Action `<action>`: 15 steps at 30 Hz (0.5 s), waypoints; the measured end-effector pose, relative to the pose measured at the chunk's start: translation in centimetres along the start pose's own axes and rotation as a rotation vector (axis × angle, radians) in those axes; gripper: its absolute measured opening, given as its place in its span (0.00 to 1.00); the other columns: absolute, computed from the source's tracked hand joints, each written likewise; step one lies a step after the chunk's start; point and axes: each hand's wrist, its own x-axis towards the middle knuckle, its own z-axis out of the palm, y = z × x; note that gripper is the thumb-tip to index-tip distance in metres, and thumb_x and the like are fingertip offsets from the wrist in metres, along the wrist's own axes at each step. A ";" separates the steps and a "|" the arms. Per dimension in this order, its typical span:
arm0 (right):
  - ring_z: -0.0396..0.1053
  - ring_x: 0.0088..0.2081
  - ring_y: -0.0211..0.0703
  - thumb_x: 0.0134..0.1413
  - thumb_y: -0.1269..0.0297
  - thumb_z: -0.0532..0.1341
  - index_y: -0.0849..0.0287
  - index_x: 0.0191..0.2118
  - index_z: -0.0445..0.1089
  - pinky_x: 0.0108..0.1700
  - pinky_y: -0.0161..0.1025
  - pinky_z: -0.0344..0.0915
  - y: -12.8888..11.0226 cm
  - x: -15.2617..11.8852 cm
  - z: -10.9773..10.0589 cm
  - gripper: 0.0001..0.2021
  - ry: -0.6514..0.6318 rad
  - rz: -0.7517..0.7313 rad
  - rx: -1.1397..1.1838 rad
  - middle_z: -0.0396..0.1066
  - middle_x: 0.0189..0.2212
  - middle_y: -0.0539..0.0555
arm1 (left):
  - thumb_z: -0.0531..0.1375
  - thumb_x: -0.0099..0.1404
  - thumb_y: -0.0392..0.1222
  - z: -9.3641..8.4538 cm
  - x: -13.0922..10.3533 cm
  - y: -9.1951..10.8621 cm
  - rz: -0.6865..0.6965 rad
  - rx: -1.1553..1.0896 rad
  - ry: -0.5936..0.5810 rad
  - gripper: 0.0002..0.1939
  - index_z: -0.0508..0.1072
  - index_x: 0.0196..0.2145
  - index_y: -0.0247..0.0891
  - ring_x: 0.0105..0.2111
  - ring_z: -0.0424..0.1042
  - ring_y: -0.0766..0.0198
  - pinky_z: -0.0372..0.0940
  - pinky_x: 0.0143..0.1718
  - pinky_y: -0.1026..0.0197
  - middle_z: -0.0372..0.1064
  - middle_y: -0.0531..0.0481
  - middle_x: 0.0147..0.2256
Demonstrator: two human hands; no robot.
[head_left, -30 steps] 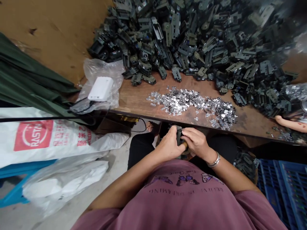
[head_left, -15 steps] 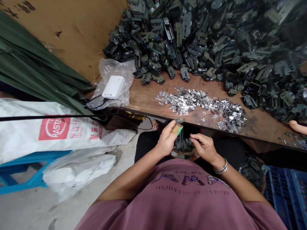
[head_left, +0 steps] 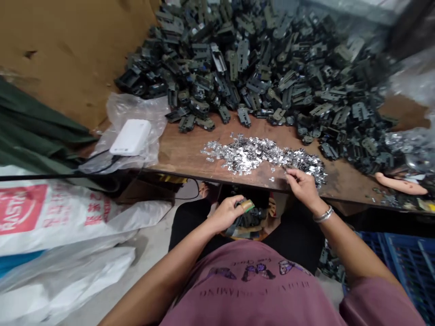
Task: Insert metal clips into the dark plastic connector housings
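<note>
My left hand (head_left: 226, 213) is closed around a dark part, over a container of dark parts (head_left: 253, 218) between my knees. Yellow-green tape (head_left: 245, 206) wraps its thumb or a finger; which one is unclear. Pinched at the fingertips, my right hand (head_left: 303, 186) is at the near edge of a pile of small shiny metal pieces (head_left: 249, 154) on the wooden table (head_left: 181, 147). Something tiny and dark shows at those fingertips, too small to make out. A silver bracelet (head_left: 322, 214) circles the right wrist.
Dark grey parts (head_left: 238, 59) are heaped across the back of the table. A white box-shaped device (head_left: 131, 137) lies on clear plastic at the left. Another person's arm (head_left: 401, 184) reaches in at the right. Blue crates (head_left: 408, 253) stand at the lower right; white sacks (head_left: 61, 213) lie left.
My right hand has moved up and right from near my left hand to the metal pieces. My left hand is lower, still holding the part. The view has shifted.
</note>
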 end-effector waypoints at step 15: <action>0.73 0.46 0.57 0.57 0.52 0.62 0.70 0.50 0.65 0.44 0.43 0.65 8.9 15.2 -3.2 0.24 -0.054 0.540 -0.835 0.74 0.44 0.70 | 0.55 0.63 0.54 1.7 4.5 -5.6 0.064 0.429 0.160 0.18 0.72 0.38 0.37 0.42 0.70 0.53 0.65 0.43 0.54 0.71 0.43 0.39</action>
